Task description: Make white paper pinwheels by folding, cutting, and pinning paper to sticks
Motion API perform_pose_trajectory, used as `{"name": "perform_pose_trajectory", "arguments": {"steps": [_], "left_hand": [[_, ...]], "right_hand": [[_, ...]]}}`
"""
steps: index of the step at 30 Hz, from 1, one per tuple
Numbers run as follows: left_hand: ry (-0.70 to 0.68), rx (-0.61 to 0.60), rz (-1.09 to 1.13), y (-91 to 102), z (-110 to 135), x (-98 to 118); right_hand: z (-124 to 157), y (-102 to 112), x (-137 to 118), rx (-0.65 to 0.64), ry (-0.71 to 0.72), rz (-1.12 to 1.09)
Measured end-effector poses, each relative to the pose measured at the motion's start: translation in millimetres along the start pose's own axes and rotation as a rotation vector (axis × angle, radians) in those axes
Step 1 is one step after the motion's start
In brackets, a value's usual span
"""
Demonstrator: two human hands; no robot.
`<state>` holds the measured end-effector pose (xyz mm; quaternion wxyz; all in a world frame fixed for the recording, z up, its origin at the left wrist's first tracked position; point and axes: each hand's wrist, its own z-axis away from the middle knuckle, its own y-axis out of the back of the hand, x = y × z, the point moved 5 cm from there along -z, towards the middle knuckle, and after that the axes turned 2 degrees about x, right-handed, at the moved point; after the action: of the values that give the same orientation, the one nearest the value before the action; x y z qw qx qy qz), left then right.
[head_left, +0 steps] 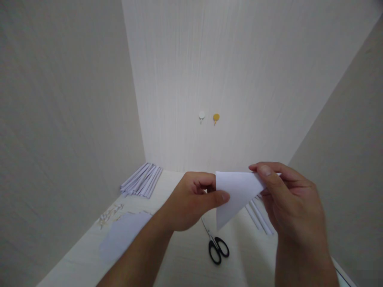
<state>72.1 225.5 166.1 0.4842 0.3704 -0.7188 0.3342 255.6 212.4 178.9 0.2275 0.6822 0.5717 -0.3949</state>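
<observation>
Holding a white paper triangle point(235, 191), apparently folded, raised above the counter point(185, 263) between left hand point(191, 201) and right hand point(295, 199). On the left: half-curled grip on the upright edge, thumb on the front face, fingers bent behind. On the right: close pinch at the narrow corner, thumb nearest.

Judged risks: could buckle or crease askew under uneven pull from the two sides; could slip free at the narrow corner under a loose right pinch; could catch on the scissors point(213, 240) lying below if lowered carelessly.

Count: one paper triangle; one pair of scissors, black-handled; two hooks, white hook point(201, 115) and yellow hook point(216, 116); one heap of rolled paper tubes point(142, 181) at back left, overlapping, no exact tally possible. Loose tubes point(261, 217) at right, at least two, partly hidden. Small pale pieces point(110, 214) near the heap, too blurred to number. White paper point(125, 235), single sheet or stack: cannot tell.
</observation>
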Motion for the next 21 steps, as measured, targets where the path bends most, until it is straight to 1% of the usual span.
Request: {"name": "perform_pose_trajectory", "arguments": {"steps": [2,4,6,7,9,16,21], "left_hand": [[-0.035,0.028,-0.005,1.0,-1,2],[-0.087,0.08,-0.006,3.7,-2,3],[-0.144,0.14,0.0,7.6,-3,4],[-0.167,0.17,0.002,9.9,-4,3],[-0.196,0.22,0.002,14.2,-5,2],[-0.244,0.344,-0.011,24.2,-6,2],[-0.246,0.393,-0.046,25.3,-4,4]], "right_hand": [[3,-10,4,-0.11,-0.085,-0.066],[6,-23,6,-0.256,-0.164,-0.103],[9,-33,7,-0.365,-0.189,-0.098],[9,-36,8,-0.395,-0.186,-0.092],[9,-40,9,-0.43,-0.182,-0.079],[14,-47,14,-0.556,-0.249,-0.016],[15,-47,13,-0.608,-0.267,0.007]]}}
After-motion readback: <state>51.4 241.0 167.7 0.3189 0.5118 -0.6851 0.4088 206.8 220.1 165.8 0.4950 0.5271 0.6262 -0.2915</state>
